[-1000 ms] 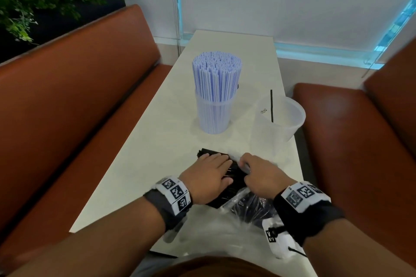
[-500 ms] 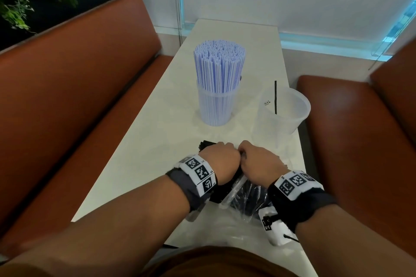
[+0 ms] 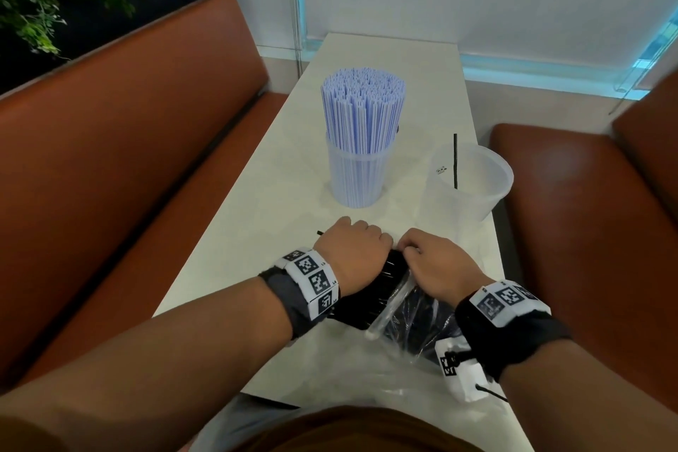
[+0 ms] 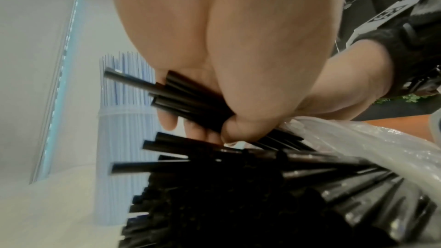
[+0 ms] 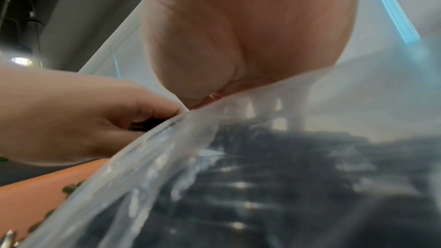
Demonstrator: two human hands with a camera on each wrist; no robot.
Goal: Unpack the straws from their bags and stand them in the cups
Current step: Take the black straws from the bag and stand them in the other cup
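Black straws lie half out of the clear bag, near side of the empty cup. Left hand, flat a second ago, now clenches a bunch; right hand pinches the bag mouth. Pull-out is starting.

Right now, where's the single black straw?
Head view: the single black straw stands in the near-empty clear cup, right of the cup packed with lilac straws.
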